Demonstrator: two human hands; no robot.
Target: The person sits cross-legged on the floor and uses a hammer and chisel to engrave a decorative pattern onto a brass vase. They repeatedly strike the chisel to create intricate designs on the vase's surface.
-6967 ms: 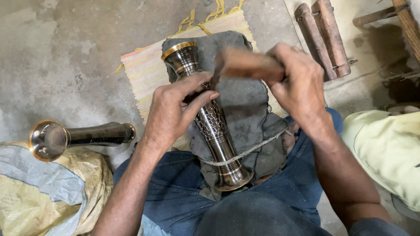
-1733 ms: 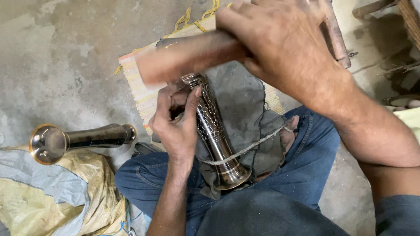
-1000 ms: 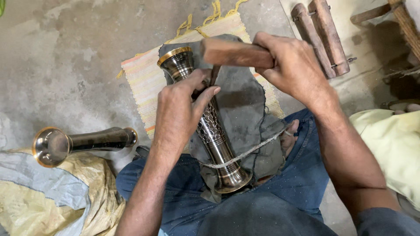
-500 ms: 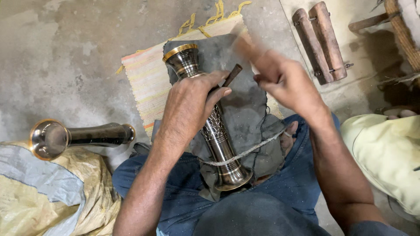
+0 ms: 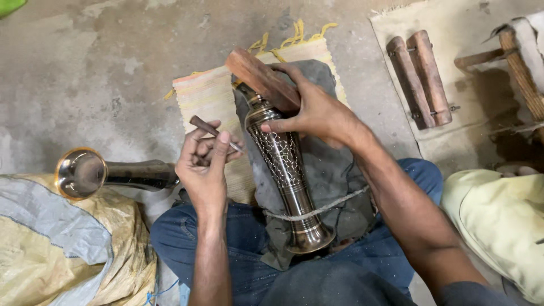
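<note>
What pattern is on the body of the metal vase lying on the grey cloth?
The metal vase is dark with a fine engraved network of pale, crackle-like lines around its middle; the head view shows it.

Bare grey concrete floor (image 5: 102,73), daylit

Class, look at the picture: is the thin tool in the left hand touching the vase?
No. The left hand holds the thin tool off to the side, apart from the vase.
</note>
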